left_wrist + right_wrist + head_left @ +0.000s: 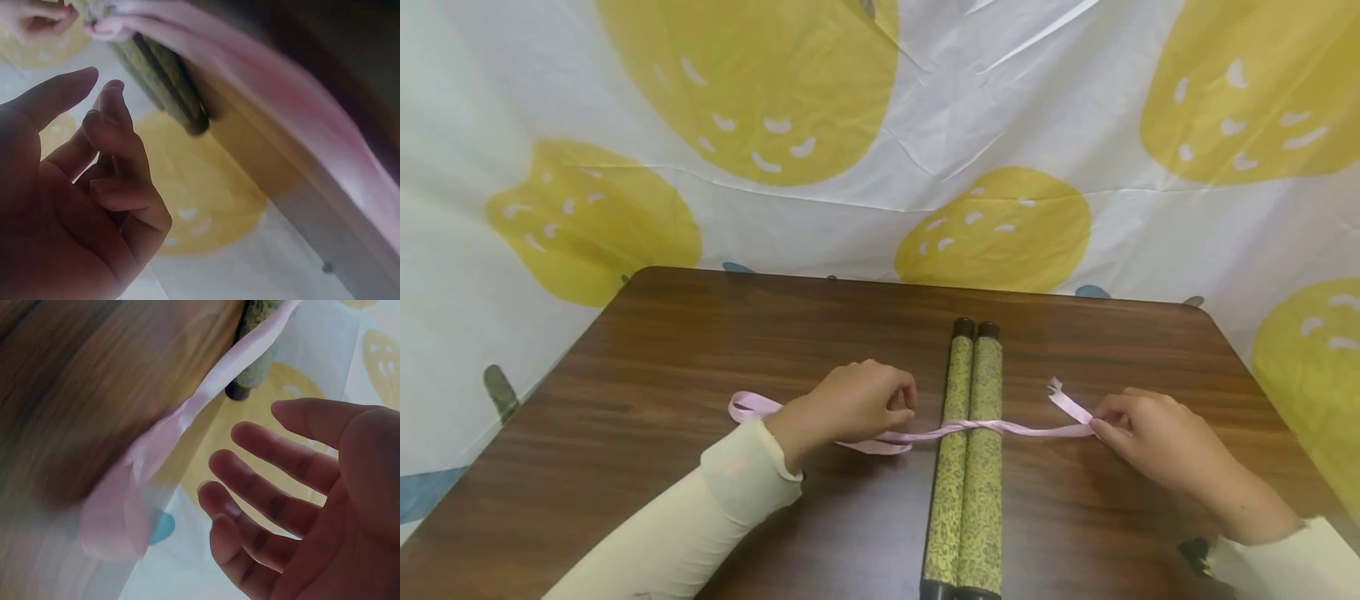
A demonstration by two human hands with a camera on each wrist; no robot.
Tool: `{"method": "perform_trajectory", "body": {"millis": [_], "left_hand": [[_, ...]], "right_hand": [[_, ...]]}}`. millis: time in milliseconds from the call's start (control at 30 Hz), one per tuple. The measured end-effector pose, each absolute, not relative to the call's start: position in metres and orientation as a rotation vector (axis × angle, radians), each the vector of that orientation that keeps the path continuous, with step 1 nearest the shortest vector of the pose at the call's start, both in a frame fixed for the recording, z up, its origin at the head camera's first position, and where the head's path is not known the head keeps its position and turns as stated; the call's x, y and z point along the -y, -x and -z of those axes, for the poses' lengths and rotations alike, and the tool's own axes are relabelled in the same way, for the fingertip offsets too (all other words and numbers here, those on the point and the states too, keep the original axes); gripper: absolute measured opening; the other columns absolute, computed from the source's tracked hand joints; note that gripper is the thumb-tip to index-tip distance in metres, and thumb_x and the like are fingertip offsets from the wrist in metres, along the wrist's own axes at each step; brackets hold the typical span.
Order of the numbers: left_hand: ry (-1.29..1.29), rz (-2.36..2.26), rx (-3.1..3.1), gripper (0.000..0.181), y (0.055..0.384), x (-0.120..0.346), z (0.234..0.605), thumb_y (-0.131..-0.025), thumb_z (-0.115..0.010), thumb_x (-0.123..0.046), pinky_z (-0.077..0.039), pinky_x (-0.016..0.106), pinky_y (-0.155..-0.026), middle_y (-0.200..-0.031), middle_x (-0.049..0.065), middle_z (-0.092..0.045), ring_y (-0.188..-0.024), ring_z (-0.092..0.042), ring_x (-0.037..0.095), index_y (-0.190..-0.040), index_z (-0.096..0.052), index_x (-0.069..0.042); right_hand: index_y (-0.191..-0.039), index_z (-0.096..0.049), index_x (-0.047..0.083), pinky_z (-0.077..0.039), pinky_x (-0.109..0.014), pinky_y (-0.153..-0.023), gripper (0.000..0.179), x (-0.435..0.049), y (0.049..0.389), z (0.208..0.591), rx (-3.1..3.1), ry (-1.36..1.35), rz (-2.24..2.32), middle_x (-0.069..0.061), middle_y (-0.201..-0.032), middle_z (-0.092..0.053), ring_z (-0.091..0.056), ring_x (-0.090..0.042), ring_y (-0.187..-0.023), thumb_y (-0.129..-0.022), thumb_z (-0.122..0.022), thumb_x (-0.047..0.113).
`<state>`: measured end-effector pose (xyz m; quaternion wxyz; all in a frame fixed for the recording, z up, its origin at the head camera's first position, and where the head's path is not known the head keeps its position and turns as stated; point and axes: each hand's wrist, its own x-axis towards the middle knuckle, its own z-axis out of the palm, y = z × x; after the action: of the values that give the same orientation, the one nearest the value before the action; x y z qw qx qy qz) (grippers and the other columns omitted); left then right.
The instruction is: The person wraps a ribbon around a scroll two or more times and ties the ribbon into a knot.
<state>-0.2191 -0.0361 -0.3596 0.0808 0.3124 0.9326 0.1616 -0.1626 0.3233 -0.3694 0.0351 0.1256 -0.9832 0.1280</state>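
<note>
Patterned rolls [984, 483], long axes toward backdrop [842, 212], pink ribbon [925, 436] crosswise

Tabletop [700, 350]: dark brown wood-grain surface, rounded far corners [649, 273]. Directly on it: two yellow-green patterned rolls [981, 508], dark end caps [964, 327], parallel, side by side, lengthwise toward far edge [842, 282].

Pink ribbon [1045, 432]: stretch hidden behind left hand [853, 404], head view; blurred in both wrist views, cut by right edge in left one. Patterned scrolls [983, 492], two: near ends cut by bottom edge, head view. Fruit-print curtain [955, 100]: cut by top edge. Dark item [1197, 552] at right sleeve [1300, 560]: part hidden, too indistinct to identify.
</note>
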Motion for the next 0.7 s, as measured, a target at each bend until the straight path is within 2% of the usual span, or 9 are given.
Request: {"method": "perform_trajectory", "body": {"millis": [167, 333, 433, 533, 700], "left_hand": [[-0.923, -0.403, -2.766, 0.009, 0.216, 0.020, 0.368, -0.089, -0.072, -0.035, -0.049, 0.035, -0.064, -0.075, -0.011, -0.063, -0.071, -0.060, 0.011, -0.088, -0.070, -0.027], [-0.918, -0.364, -2.758, 0.013, 0.213, 0.020, 0.377, -0.085, -0.076, -0.037, -0.045, 0.033, -0.058, -0.070, -0.011, -0.060, -0.064, -0.057, 0.011, -0.079, -0.067, -0.029], [-0.934, -0.349, -2.776, 0.016, 0.211, 0.020, 0.380, -0.083, -0.077, -0.034, -0.044, 0.032, -0.057, -0.067, -0.011, -0.058, -0.062, -0.055, 0.012, -0.074, -0.064, -0.029], [-0.942, -0.339, -2.802, 0.019, 0.209, 0.020, 0.381, -0.080, -0.077, -0.029, -0.042, 0.032, -0.056, -0.066, -0.010, -0.057, -0.061, -0.054, 0.012, -0.069, -0.061, -0.028], [-0.950, -0.359, -2.820, 0.018, 0.206, 0.019, 0.380, -0.078, -0.075, -0.026, -0.042, 0.031, -0.054, -0.066, -0.011, -0.056, -0.060, -0.053, 0.012, -0.069, -0.059, -0.028]], "right_hand": [[-0.088, -0.074, 0.015, -0.045, -0.033, -0.056, 0.007, -0.312, 0.172, 0.370, 3.002, -0.403, -0.369, 0.007, -0.075, -0.065, -0.056, -0.009, -0.066, -0.089, -0.071, 0.021], [-0.092, -0.075, 0.010, -0.050, -0.040, -0.057, 0.011, -0.302, 0.187, 0.371, 2.983, -0.397, -0.318, 0.002, -0.078, -0.070, -0.063, -0.016, -0.068, -0.089, -0.070, 0.019], [-0.095, -0.074, 0.009, -0.047, -0.041, -0.053, 0.013, -0.299, 0.195, 0.374, 3.032, -0.334, -0.316, 0.000, -0.079, -0.069, -0.062, -0.019, -0.066, -0.089, -0.069, 0.019], [-0.083, -0.069, 0.011, -0.040, -0.036, -0.050, 0.013, -0.299, 0.200, 0.379, 3.124, -0.251, -0.302, 0.000, -0.071, -0.062, -0.054, -0.018, -0.061, -0.090, -0.067, 0.022], [-0.065, -0.053, 0.014, -0.033, -0.032, -0.047, 0.029, -0.300, 0.203, 0.388, 3.156, -0.207, -0.273, 0.000, -0.062, -0.049, -0.045, -0.017, -0.056, -0.090, -0.067, 0.021]]}}
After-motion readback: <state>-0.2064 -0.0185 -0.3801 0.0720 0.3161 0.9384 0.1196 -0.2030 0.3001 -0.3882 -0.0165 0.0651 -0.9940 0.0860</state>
